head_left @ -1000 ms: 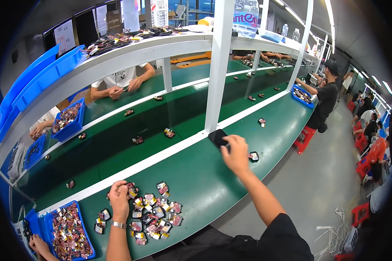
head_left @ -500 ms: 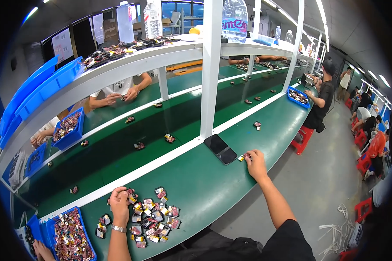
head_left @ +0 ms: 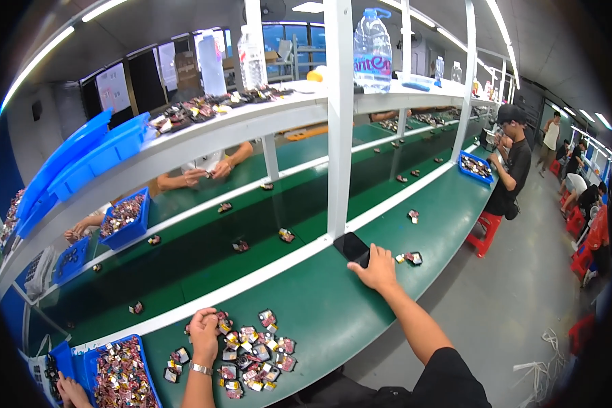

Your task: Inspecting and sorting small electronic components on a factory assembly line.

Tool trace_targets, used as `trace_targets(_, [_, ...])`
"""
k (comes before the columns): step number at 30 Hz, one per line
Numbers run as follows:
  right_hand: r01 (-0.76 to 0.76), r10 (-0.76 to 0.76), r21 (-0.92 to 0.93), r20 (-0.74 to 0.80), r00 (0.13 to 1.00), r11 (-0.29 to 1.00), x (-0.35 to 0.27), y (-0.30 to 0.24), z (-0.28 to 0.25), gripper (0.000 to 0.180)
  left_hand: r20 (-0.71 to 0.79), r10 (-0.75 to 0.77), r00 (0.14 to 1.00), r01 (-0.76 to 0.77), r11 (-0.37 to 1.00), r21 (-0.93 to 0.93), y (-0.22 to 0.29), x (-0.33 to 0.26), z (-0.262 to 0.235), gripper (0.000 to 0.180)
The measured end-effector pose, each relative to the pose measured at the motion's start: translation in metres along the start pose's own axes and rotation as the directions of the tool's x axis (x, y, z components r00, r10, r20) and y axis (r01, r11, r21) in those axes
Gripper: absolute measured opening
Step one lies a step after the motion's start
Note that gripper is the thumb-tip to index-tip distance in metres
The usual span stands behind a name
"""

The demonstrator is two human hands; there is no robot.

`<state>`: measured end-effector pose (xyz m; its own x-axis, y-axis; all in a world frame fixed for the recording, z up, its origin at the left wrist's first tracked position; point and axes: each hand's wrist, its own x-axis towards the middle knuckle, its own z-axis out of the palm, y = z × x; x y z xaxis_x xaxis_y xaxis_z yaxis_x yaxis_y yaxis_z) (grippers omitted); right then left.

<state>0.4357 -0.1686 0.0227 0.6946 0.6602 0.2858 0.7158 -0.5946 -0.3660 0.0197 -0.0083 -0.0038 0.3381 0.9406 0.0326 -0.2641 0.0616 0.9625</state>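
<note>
Two hands work on the green table [head_left: 333, 319]. The right hand [head_left: 376, 269] lies with spread fingers touching the dark phone [head_left: 353, 249], which rests flat beside the white post [head_left: 338, 136]. The left hand [head_left: 203, 333] seems curled on the heap of small packets [head_left: 251, 353] (grip unclear). Many packets are still loose there, left of the phone, so much sorting probably remains.

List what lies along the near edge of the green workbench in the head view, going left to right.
Blue bin of small parts → left hand → pile of small parts → right hand on a black phone → two loose parts → red stool.
</note>
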Motion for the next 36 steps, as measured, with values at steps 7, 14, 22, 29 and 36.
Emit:
trace_targets(7, [0.014,-0.012,-0.029,0.050,0.999,0.999,0.006,-0.009,0.001,0.082,0.030,0.003,1.000,-0.003,1.000,0.009,-0.006,0.000,-0.011,0.015])
trace_targets(14, [0.013,-0.014,0.025,0.048,0.999,1.000,0.007,0.002,-0.012,0.077,0.063,-0.004,0.998,0.007,0.999,-0.045,-0.003,0.002,0.001,0.016])
trace_targets(22, [-0.109,-0.101,0.833,0.194,0.976,0.543,0.014,0.022,-0.044,0.072,0.008,0.016,1.000,-0.016,1.000,-0.003,-0.022,0.015,-0.017,0.015])
trace_targets(29, [0.031,-0.322,0.995,-0.061,0.945,-0.097,0.043,0.021,-0.125,0.071,0.046,0.026,0.999,-0.026,1.000,-0.014,-0.022,0.013,-0.016,0.017])
trace_targets(36, [0.270,-0.368,0.957,-0.290,0.883,-0.106,0.123,-0.017,-0.209,0.063,0.076,0.051,0.996,-0.051,0.999,0.001,-0.015,0.007,-0.023,0.017])
